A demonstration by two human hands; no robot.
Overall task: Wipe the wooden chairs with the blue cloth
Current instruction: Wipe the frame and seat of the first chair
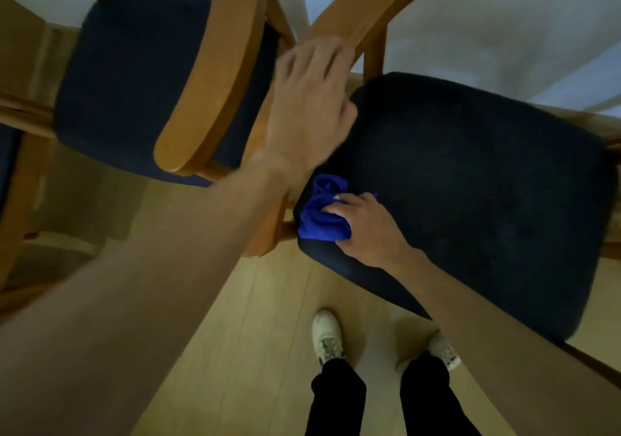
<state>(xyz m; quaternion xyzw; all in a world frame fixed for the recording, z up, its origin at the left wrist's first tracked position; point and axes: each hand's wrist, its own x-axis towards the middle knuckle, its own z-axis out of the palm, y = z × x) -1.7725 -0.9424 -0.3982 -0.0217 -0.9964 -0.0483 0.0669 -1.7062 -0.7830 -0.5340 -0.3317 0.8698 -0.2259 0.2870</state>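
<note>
Two wooden chairs with dark blue seat cushions stand side by side. My right hand grips the crumpled blue cloth at the front left corner of the right chair's seat, next to its wooden armrest post. My left hand lies over the curved wooden armrest of the right chair, fingers curled onto the wood. The left chair with its broad wooden armrest is just left of that hand.
A white tablecloth hangs behind both chairs. The floor is light wood planks. My feet in white shoes and black trousers stand in front of the right chair. More wooden chair frame shows at the far left edge.
</note>
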